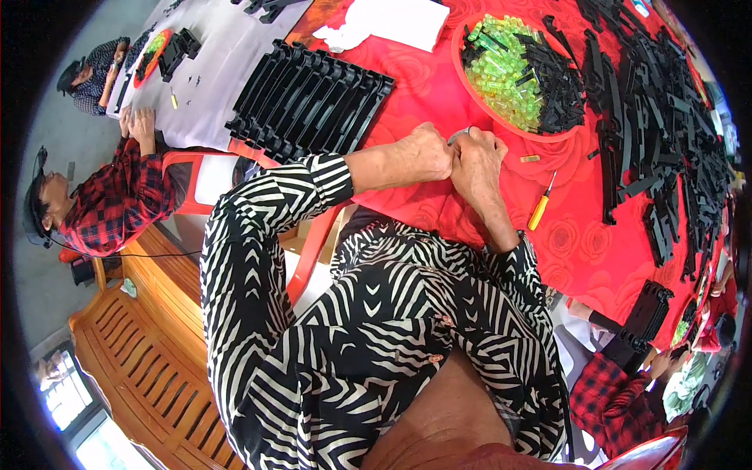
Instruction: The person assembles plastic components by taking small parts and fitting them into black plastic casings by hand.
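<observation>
The left hand [432,153] and right hand [478,160] were curled close together, whether grasping anything I could not tell, while just right of that grip lay a small amber tube [530,159], probably light, stiff and slippery, best pinched mid-barrel.

I can't tell whether my curled left hand [432,153] and right hand [479,163] hide anything. The top edge cuts off the white sheet [403,22] and black parts [650,117].
</observation>
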`<state>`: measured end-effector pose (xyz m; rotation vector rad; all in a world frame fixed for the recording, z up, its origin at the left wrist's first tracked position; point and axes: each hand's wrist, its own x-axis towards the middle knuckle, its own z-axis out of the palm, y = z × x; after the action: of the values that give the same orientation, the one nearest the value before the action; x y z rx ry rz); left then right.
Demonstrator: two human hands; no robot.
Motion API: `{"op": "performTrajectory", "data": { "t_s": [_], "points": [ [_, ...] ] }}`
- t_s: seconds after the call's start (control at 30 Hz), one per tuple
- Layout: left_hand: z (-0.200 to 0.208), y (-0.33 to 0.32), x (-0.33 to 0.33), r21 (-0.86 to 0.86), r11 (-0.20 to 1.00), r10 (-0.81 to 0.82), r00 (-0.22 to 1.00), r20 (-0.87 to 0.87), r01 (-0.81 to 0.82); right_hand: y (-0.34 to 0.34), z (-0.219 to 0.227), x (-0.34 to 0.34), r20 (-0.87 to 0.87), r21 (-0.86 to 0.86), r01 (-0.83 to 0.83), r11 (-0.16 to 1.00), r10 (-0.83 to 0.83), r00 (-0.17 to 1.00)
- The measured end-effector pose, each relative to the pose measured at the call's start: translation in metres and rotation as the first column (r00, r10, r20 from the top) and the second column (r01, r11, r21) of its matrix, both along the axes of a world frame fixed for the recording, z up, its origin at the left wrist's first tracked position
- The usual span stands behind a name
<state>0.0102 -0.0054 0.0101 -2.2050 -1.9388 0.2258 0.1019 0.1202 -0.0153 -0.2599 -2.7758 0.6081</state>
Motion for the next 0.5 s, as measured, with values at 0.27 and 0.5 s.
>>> {"op": "performTrajectory", "data": {
  "t_s": [0.27, 0.5],
  "points": [
    [0.0, -0.008, -0.009, 0.056, 0.996, -0.073, 0.997, 0.008, 0.073, -0.002, -0.008, 0.002, -0.086, 0.022, -0.032, 0.999, 0.033, 0.996],
    [0.001, -0.006, -0.015, 0.035, 0.992, -0.125, 0.99, 0.059, 0.123, 0.001, -0.009, 0.0, -0.146, 0.059, -0.094, 0.994, 0.102, 0.984]
  ]
}}
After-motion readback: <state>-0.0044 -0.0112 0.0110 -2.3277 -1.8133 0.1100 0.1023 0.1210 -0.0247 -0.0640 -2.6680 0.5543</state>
